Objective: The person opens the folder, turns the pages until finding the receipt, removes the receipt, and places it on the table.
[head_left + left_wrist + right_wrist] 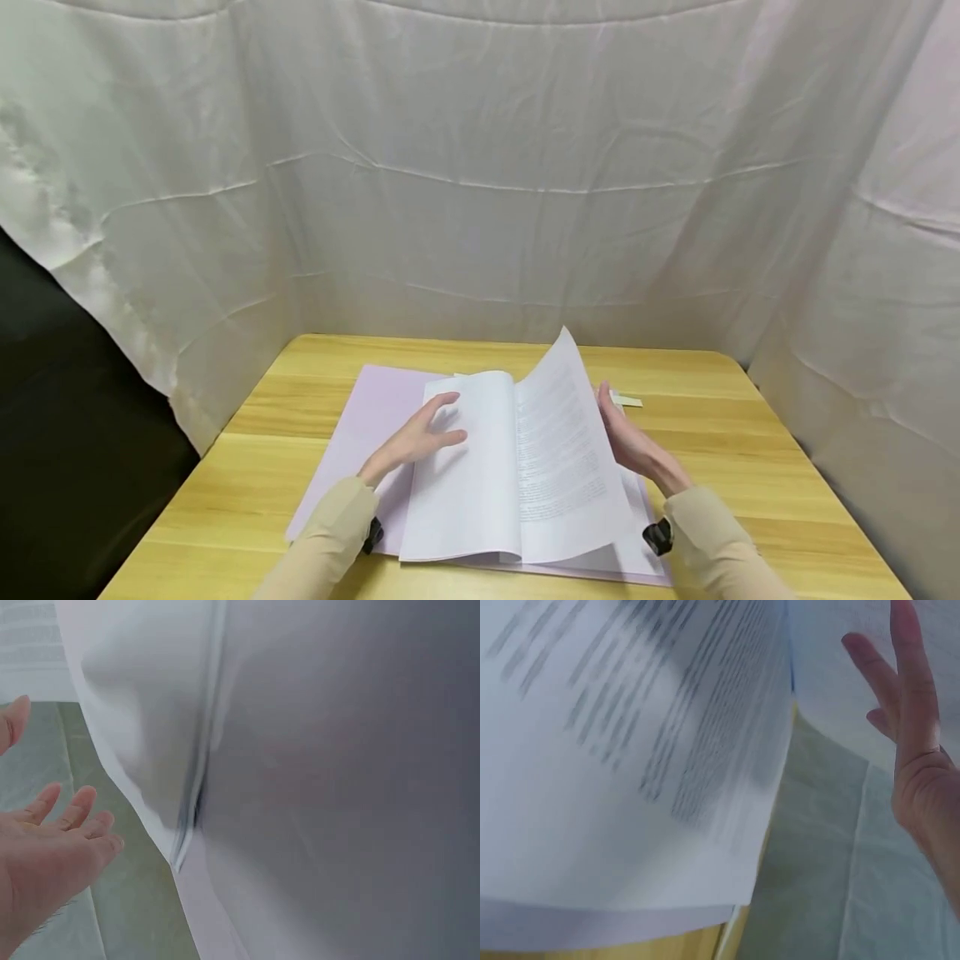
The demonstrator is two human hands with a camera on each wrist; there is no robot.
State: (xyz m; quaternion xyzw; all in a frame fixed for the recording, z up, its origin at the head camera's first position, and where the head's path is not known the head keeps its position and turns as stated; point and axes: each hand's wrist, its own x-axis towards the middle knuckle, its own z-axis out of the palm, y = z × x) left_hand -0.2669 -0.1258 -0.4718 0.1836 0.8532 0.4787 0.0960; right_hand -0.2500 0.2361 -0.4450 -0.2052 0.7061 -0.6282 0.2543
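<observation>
A lilac folder lies spread on the table, with a stack of white paper sheets in it. The turned sheets on the left show a blank side. One printed page stands lifted and curved on the right, over a further sheet. My left hand is over the blank sheets, thumb and fingers spread and holding nothing; whether it touches the paper I cannot tell. Beside the lifted page's outer edge is my right hand, partly hidden by the page. Its fingers look extended in the right wrist view.
A wooden table extends around the folder. Pale fabric curtains hang behind and at both sides. A small pale strip sticks out past the papers at the upper right. Dark material shows at the far left.
</observation>
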